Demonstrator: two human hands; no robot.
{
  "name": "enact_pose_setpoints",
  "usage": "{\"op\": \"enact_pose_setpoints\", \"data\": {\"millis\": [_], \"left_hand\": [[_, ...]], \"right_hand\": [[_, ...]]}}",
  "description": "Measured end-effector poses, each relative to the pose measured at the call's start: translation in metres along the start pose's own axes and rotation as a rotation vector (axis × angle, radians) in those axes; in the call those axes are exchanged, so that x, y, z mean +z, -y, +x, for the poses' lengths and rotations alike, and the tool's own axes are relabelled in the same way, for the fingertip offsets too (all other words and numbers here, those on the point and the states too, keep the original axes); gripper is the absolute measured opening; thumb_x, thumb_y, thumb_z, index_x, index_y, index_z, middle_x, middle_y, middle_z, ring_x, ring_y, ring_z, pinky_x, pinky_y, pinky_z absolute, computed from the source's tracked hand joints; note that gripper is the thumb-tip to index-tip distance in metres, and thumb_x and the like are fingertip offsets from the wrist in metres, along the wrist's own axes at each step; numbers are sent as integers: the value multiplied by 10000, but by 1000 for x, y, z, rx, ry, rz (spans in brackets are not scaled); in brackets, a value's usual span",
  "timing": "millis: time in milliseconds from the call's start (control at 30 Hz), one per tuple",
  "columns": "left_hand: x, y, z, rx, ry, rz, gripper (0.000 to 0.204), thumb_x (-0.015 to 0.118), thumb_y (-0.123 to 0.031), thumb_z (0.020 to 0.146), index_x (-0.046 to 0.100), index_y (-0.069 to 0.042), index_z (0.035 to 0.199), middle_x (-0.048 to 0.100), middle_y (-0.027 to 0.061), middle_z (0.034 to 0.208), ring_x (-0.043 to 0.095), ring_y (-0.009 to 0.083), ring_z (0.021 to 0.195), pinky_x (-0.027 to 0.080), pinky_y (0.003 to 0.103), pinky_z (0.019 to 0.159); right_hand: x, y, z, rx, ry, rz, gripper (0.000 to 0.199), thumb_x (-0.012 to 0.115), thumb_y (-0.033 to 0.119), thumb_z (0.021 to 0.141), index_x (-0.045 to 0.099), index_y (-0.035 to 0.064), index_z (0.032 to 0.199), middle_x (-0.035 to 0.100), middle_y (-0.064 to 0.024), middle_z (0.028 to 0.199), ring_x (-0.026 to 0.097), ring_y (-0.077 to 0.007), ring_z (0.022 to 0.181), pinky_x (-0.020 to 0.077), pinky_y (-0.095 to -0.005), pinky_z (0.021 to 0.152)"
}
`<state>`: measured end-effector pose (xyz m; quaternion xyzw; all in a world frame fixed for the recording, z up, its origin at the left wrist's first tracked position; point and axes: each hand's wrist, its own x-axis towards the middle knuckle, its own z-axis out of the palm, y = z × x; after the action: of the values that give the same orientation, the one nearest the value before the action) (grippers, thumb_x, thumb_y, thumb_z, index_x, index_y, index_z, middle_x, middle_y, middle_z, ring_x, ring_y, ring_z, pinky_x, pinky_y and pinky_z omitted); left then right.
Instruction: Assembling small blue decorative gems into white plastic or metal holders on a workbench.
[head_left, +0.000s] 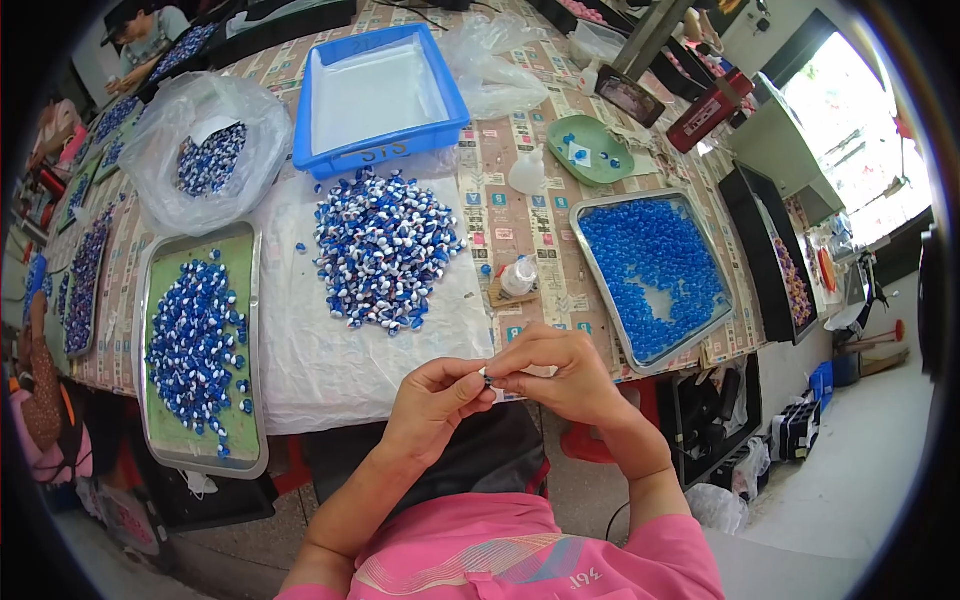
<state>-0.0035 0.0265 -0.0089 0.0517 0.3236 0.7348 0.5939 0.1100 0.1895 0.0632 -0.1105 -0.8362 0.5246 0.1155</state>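
My left hand (436, 405) and my right hand (562, 372) meet at the table's near edge. Between their fingertips is a small dark-and-white piece (487, 379), pinched from both sides; the fingers hide most of it. Beyond it, a heap of small blue-and-white pieces (385, 250) lies on white sheeting (300, 375). A metal tray (258, 400) on the left holds more such pieces on a green base. To the right, another metal tray (722, 275) carries clear blue beads (655, 265). A small white-capped bottle (519, 277) stands just past my right hand.
A blue plastic tub (455, 118) stands behind the heap, beside a clear bag (150, 150) of pieces. A green dish (562, 130), white squeeze bottle (527, 173) and phone (630, 95) are farther right. A black box (745, 210) edges the table. Other people sit at the far left.
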Motion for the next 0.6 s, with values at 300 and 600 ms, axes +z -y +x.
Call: {"op": "enact_pose_setpoints", "data": {"millis": [300, 600], "left_hand": [[10, -14, -17, 85, -101, -64, 170, 629, -11, 917, 617, -21, 1086, 667, 81, 988, 677, 182, 859, 566, 323, 787], [-109, -130, -96, 946, -944, 1122, 193, 650, -32, 892, 630, -18, 1083, 622, 17, 994, 571, 105, 867, 471, 247, 769]], "right_hand": [[-47, -8, -12, -204, -114, -81, 295, 697, -40, 794, 731, 61, 1069, 715, -108, 1025, 681, -230, 905, 531, -319, 793], [-186, -89, -42, 157, -581, -768, 168, 676, -19, 760, 717, 27, 916, 693, -104, 913, 663, -245, 859, 525, -350, 747]]}}
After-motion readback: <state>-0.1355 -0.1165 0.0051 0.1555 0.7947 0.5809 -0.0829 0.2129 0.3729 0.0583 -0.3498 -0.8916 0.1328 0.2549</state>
